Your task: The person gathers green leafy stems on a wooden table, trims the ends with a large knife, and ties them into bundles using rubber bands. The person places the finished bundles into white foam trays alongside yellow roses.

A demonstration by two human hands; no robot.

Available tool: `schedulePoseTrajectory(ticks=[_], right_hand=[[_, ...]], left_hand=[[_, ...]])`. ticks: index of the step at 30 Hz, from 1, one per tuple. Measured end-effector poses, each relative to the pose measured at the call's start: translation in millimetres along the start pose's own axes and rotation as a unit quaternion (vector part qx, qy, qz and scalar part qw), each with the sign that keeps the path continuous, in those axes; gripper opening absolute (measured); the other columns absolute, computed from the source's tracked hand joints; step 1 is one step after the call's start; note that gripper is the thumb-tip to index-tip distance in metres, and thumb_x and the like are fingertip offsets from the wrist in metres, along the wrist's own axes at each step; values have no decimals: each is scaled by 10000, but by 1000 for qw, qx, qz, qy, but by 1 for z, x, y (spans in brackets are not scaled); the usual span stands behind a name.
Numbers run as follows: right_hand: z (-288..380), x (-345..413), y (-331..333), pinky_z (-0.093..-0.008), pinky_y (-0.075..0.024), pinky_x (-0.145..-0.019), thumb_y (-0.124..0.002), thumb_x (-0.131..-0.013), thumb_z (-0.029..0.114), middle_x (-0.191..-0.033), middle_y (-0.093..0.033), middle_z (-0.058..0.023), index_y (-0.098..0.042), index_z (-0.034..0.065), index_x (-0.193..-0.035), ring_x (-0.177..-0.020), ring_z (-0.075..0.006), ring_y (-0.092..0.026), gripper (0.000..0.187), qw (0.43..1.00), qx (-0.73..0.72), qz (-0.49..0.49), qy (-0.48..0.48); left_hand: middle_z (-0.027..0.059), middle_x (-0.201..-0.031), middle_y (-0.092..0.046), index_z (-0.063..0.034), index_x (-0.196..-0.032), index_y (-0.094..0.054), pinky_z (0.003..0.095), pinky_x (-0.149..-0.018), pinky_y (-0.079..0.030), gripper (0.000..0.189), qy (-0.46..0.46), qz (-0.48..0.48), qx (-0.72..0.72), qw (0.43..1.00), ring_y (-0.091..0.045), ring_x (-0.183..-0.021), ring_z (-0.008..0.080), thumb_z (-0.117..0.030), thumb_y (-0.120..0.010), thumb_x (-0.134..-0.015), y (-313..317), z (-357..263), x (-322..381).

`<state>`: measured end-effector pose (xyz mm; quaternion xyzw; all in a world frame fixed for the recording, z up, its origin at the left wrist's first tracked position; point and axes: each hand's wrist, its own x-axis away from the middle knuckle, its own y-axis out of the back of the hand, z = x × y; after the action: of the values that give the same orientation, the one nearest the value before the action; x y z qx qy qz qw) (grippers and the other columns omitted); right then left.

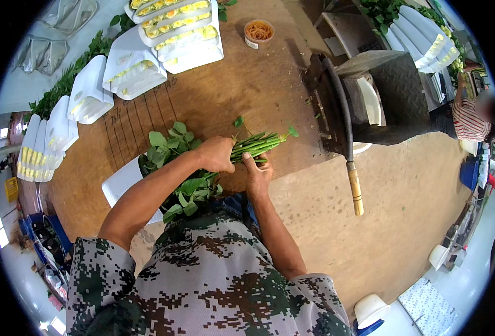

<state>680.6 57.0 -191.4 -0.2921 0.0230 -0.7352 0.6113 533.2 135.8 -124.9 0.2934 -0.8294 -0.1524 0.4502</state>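
A bunch of green flower stems (258,146) lies across both hands above the front edge of the wooden table (239,84). My left hand (217,154) is closed around the stems where the leaves (167,147) begin. With thumb and fingers, my right hand (258,172) grips the stems nearer their cut ends. A white corrugated wrap (123,178) surrounds the flower end of the bunch, partly hidden by my left forearm; the blooms are out of sight. A plastic tub of rubber bands (259,32) stands farther back on the table.
Wrapped bunches of yellow roses (180,31) line the table's back and left. A long-bladed lever cutter with a wooden handle (355,189) is at the table's right edge, beside a dark metal chute (392,92). At far right is a person in a striped top (470,119).
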Motion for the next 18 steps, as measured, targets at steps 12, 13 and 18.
schedulePoseTrajectory(ticks=[12,13,18], right_hand=[[-19,-3,12,-320,-480,-887,-655,-921,126,-1108,-630,-88,-566,-25,-1155,-1010,-175,-593,293,998,-57,37,-13],[-20,-3,15,-330,-482,-908,-630,-933,105,-1123,-621,-93,-557,-27,-1164,-1031,-188,-592,276,998,-47,42,-22],[-15,7,13,-314,-473,-871,-663,-925,180,-1093,-629,-89,-561,-23,-1170,-988,-171,-584,335,1000,-25,19,-1]], left_hand=[[199,-755,-618,44,-877,-607,441,-638,-476,451,-84,42,28,995,-626,-705,318,-308,-790,-660,5,16,-2],[198,-781,-622,43,-905,-604,437,-659,-475,449,-85,57,36,994,-626,-733,308,-317,-778,-701,7,16,-1],[191,-872,-632,39,-1028,-583,425,-751,-462,419,-108,103,80,986,-617,-840,283,-326,-696,-857,7,23,-2]])
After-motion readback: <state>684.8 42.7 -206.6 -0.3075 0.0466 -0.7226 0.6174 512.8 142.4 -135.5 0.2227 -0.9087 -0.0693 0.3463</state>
